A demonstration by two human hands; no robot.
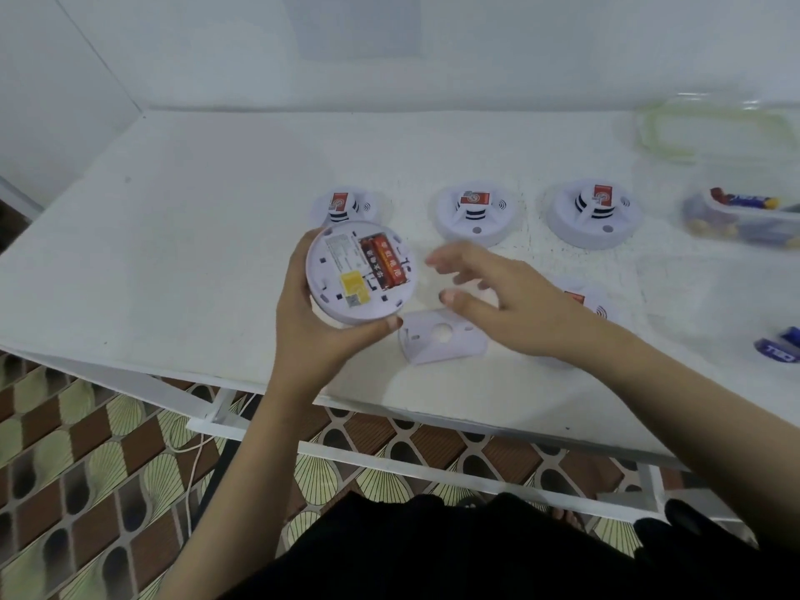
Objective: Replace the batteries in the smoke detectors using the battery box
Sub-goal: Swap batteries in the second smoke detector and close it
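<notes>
A black garment fills the bottom edge. The left hand has its fingers curled round a round white smoke detector, held underside up over the white worktop, with two red batteries seated inside. The right hand hovers empty, fingers spread, above a white cover plate. The clear plastic battery box sits far right.

The person's arms are bare up to the edge of the view. The left hand and the right hand have short, plain nails. Soft black clothes cover the lap at 6 o'clock. A bit of a foot shows at 5 o'clock, too blurry to tell more.
</notes>
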